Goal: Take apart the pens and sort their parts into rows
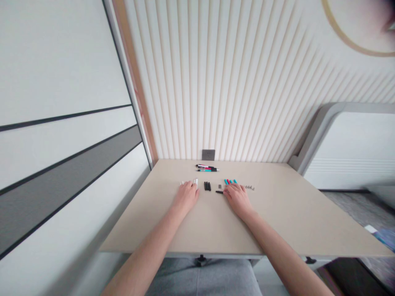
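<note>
My left hand (pixel 187 192) rests palm down on the table, its fingers lying over or beside some thin white or clear pen parts (pixel 196 181). My right hand (pixel 238 196) is closed at the fingertips on a short black pen part (pixel 219 192), which sticks out to the left. Just beyond those fingers lie several teal and red pen barrels (pixel 231 181), partly covered by the hand. Between my hands sit black pen grips (pixel 207 186) in a row and a small dark grey piece (pixel 219 186). Small metallic parts (pixel 249 188) lie right of my right hand.
Assembled pens (pixel 207 167) lie near the back of the beige table (pixel 173 238). Behind it, a dark wall socket (pixel 208 154) sits on the ribbed wall. A white cabinet (pixel 61 164) stands left; a grey and white headboard (pixel 352 144) is at the right.
</note>
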`<state>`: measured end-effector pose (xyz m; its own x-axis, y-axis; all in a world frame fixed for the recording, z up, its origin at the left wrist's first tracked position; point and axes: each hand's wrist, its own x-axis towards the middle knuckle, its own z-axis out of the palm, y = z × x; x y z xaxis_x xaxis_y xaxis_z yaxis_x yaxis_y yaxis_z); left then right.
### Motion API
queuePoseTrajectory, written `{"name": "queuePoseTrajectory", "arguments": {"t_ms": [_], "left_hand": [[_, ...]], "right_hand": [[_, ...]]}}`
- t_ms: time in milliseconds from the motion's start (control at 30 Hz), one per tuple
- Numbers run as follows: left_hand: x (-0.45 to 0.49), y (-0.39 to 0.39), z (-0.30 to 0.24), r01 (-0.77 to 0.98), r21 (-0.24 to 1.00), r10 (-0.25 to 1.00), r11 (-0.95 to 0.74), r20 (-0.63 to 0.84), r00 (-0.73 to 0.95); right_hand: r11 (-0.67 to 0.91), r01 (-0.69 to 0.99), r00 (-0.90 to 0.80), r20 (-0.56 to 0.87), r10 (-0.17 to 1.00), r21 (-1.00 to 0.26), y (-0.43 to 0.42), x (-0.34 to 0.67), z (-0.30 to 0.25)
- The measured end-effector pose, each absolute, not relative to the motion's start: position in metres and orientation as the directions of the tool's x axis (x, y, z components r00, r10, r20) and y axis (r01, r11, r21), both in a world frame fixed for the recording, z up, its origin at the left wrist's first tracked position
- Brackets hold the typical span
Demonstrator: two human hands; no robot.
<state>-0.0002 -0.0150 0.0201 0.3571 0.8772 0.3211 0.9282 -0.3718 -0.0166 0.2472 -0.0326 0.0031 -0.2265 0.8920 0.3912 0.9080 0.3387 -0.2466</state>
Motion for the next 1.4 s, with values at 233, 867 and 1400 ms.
{"name": "queuePoseTrajectory", "arguments": {"t_ms": [233,867,1400], "left_hand": [[0.000,-0.016,0.020,0.930,-0.018,0.879,-0.367,0.321,0.353],[0.000,-0.017,0.025,0.923,-0.021,0.878,-0.384,0.300,0.372],[0.000,-0.016,0.022,0.914,0.008,0.854,-0.405,0.361,0.375]], "right_hand": [[0.318,0.914,-0.220,0.352,0.910,-0.251,-0.031,0.248,0.000],[0.367,0.881,-0.241,0.385,0.891,-0.297,-0.031,0.246,-0.001],[0.301,0.937,-0.210,0.404,0.891,-0.179,-0.015,0.208,0.006]]}}
